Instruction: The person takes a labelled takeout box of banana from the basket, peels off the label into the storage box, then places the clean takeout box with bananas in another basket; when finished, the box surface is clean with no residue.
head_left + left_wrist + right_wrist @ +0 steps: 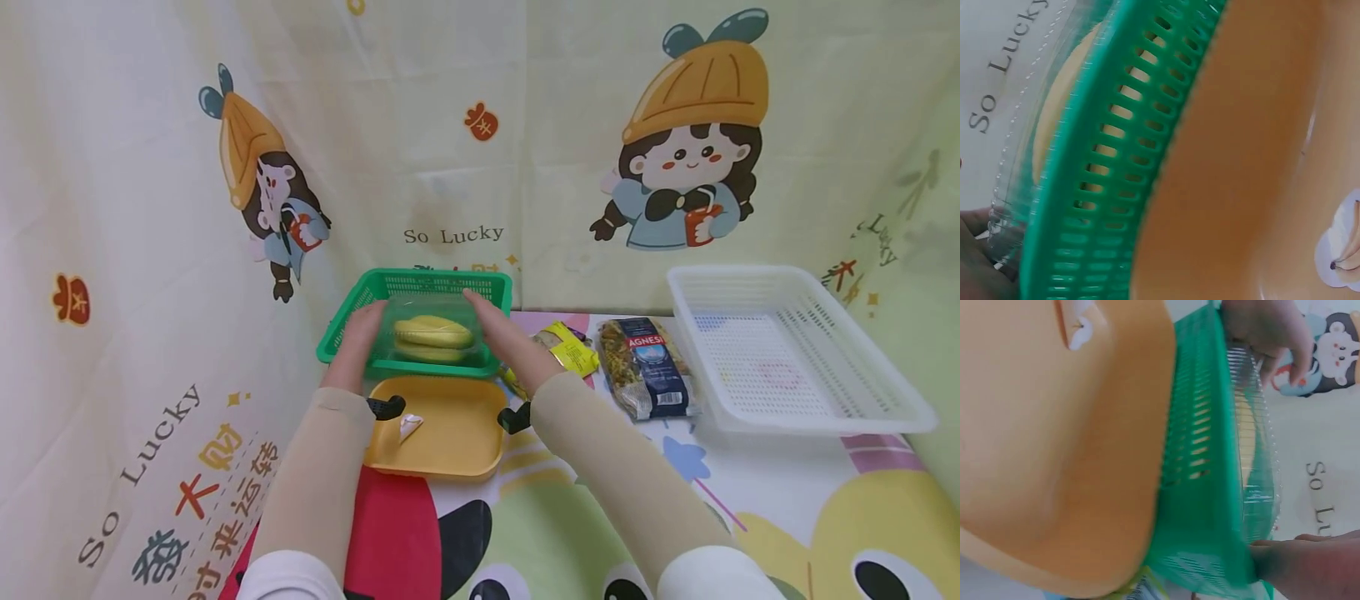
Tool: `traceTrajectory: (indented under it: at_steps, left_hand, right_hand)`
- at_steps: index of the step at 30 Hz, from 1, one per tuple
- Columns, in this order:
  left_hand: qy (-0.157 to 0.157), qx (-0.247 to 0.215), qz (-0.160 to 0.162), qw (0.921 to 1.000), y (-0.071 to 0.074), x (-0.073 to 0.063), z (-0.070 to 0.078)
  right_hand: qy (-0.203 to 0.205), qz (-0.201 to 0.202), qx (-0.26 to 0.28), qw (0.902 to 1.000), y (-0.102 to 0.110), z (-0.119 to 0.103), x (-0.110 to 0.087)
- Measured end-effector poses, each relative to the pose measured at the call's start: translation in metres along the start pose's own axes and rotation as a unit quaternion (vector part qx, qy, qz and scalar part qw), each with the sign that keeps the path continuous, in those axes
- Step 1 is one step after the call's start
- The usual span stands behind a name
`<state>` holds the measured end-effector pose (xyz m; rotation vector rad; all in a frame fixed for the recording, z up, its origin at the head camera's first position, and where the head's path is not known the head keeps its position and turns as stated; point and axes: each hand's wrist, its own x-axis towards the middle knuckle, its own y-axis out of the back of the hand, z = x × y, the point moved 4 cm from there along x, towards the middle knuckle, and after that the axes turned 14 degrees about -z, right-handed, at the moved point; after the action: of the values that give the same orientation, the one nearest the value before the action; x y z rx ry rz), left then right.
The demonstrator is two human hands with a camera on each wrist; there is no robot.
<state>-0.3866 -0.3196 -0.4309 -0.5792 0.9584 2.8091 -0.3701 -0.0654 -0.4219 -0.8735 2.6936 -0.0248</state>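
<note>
A clear plastic box of bananas (433, 333) is between my two hands, within the green basket (408, 367). My left hand (358, 340) grips the box's left end, its fingers curving over that end in the right wrist view. At the opposite end, my right hand (510, 337) holds the box, its fingertips near the far corner. The basket's slotted wall (1129, 112) hides the lower part of the box in the left wrist view. Just in front of the basket lies a shallow orange tray (450, 467) with a small banana sticker (410, 426) inside.
Right of the basket lie a yellow packet (573, 350) and a dark-labelled Agnesi bag (648, 367). A white perforated basket (810, 417) stands at the far right. A printed curtain (420, 150) hangs close behind, and a patterned cloth (555, 533) covers the table.
</note>
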Motion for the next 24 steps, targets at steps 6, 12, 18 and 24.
traceTrajectory:
  at_steps: [6,12,18,24]
  left_hand:
    - [-0.017,-0.022,-0.018,0.9995,-0.007,0.001,-0.004]
    - [-0.012,0.011,-0.037,0.9992,-0.013,0.001,-0.004]
    - [-0.013,0.073,-0.061,0.9954,-0.018,0.003,-0.002]
    - [-0.07,0.159,-0.011,0.9848,-0.014,-0.008,0.011]
  right_hand:
    - [0.004,0.017,0.001,0.9999,-0.002,0.006,0.009]
    - [-0.014,0.029,-0.026,0.9991,-0.003,0.007,0.009]
    - [-0.02,0.04,-0.075,0.9961,-0.004,0.003,0.006]
    - [0.004,0.043,-0.189,0.9811,-0.001,-0.006,-0.018]
